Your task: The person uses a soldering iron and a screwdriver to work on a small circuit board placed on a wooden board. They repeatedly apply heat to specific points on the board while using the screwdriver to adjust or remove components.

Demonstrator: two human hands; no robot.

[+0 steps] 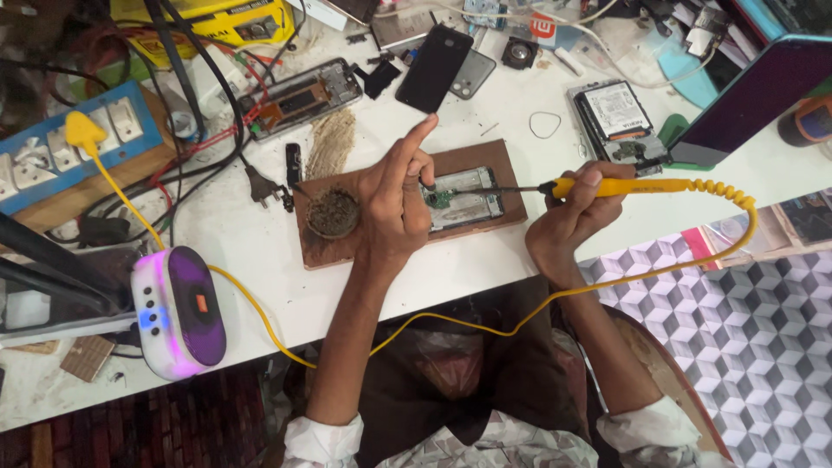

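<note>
At frame centre, the right hand (568,212) is gripping the iron (624,186); the left hand (399,204) is pinching something unclear over the phone (464,199), wanting steady bracing.

A yellow box (227,19) with black printing lies at the top edge of the counter (260,251), partly under dark cables. Near the top middle, a small white package with a red-orange square logo (543,29) sits among loose parts. To the right, an opened phone (617,121) shows a battery with a white rectangular label (614,109) bearing dark print. At the far right a tilted, dark purple screen (752,97) with a teal edge leans over the counter.
</note>
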